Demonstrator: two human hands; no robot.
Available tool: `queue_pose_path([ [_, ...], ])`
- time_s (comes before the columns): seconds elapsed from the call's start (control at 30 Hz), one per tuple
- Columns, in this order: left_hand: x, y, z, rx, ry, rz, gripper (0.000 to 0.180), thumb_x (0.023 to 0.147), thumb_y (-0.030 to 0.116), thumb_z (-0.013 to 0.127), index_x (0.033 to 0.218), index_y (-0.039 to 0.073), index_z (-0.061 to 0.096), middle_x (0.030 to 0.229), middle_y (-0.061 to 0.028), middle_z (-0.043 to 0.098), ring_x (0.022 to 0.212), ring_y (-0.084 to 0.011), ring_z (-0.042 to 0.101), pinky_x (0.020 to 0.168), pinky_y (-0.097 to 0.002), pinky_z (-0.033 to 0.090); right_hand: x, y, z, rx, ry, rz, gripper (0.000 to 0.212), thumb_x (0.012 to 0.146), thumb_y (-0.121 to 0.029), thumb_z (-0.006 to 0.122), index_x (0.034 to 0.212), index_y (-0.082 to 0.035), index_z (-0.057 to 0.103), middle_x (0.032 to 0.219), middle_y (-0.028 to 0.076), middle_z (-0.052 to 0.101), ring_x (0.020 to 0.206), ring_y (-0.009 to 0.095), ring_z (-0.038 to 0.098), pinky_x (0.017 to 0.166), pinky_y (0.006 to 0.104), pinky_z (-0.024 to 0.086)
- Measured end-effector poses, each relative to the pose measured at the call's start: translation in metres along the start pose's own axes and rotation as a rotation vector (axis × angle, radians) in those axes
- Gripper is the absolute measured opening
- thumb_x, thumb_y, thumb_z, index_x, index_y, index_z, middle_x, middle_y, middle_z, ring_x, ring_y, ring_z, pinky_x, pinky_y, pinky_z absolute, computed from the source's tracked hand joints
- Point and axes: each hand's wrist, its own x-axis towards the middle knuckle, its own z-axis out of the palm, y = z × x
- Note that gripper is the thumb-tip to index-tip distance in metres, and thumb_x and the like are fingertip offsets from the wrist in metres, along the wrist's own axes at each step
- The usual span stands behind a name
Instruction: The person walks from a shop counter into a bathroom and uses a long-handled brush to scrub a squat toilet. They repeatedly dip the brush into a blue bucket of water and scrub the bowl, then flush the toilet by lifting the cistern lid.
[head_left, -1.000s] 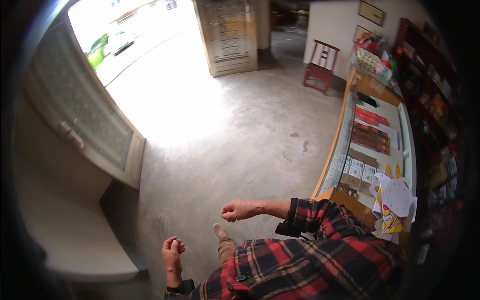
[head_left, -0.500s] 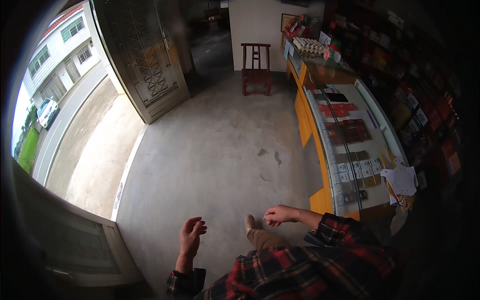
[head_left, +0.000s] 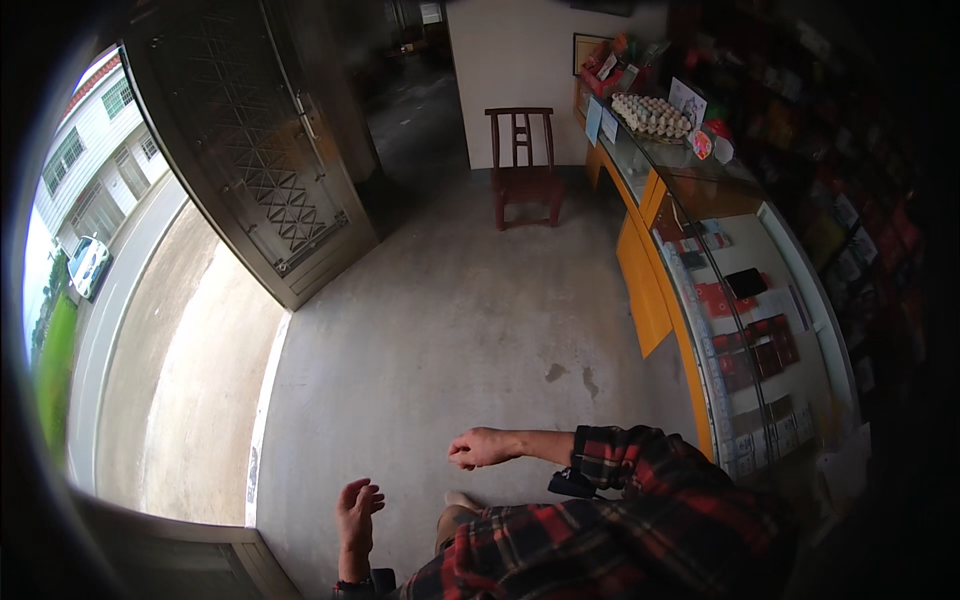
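My left hand (head_left: pixel 357 512) hangs over the bare grey floor at the lower left. Its fingers are loosely bent and apart, and nothing shows in them. Further right and a little higher, my right hand (head_left: pixel 484 448) crosses in front of me with the fingers curled in; I see nothing held. Neither hand touches anything. A small black object (head_left: pixel 573 484) sits by the cuff of my right plaid sleeve (head_left: pixel 625 460). Below my hands, one shoe (head_left: pixel 460 499) shows in part on the floor (head_left: pixel 430 350).
A dark red wooden chair (head_left: pixel 523 190) stands ahead against a white wall. To the right runs a glass-topped display counter (head_left: pixel 665 300), with a tray of eggs (head_left: pixel 652 116) on its far end. A metal door (head_left: pixel 250 150) stands open at left, showing a road and parked car (head_left: pixel 89 268).
My view has shifted, so the chair and counter sit lower and further right. My right hand has swung left, closer to my left hand. Both hands keep their shape.
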Motion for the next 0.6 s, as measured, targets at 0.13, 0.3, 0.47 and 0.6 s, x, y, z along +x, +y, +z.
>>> queue_pose_path([
  [0.13,0.099,0.02,-0.003,0.044,-0.007,-0.013,0.022,0.088,0.014,0.056,0.106,0.001,0.057,0.09,-0.01,0.063,0.075,-0.018,0.062,0.065,-0.0295,0.053,0.067,-0.02,-0.053,-0.066,-0.001,-0.07,0.025,0.086,-0.024,0.053,0.095,-0.002,0.061,0.077,0.005,0.064,0.069,0.013,0.058,0.067,0.0287,0.047],
  [0.3,0.245,0.086,0.051,0.099,-0.275,0.072,0.03,0.09,0.021,0.056,0.111,-0.001,0.055,0.094,-0.0101,0.062,0.081,-0.0177,0.062,0.071,-0.0293,0.051,0.136,-0.046,-0.148,-0.079,0.026,0.032,0.025,0.087,-0.023,0.053,0.099,-0.002,0.061,0.083,0.007,0.065,0.077,0.016,0.059,0.072,0.0301,0.047],
  [0.47,0.356,0.164,0.179,0.26,-0.804,0.094,0.036,0.095,0.024,0.049,0.119,-0.002,0.052,0.111,-0.0118,0.059,0.105,-0.0201,0.055,0.089,-0.0315,0.045,0.173,-0.066,-0.222,-0.085,0.207,-0.132,0.024,0.087,-0.023,0.057,0.096,-0.001,0.062,0.083,0.012,0.064,0.08,0.021,0.061,0.074,0.0325,0.047],
  [0.6,0.41,0.207,0.269,0.182,-1.327,-0.038,0.051,0.098,0.041,0.033,0.122,-0.001,0.052,0.114,-0.0115,0.059,0.108,-0.0204,0.053,0.096,-0.0307,0.039,0.205,-0.07,-0.29,-0.298,0.283,-0.334,0.02,0.085,-0.021,0.062,0.094,-0.004,0.066,0.083,0.009,0.066,0.078,0.021,0.062,0.069,0.0312,0.048],
])
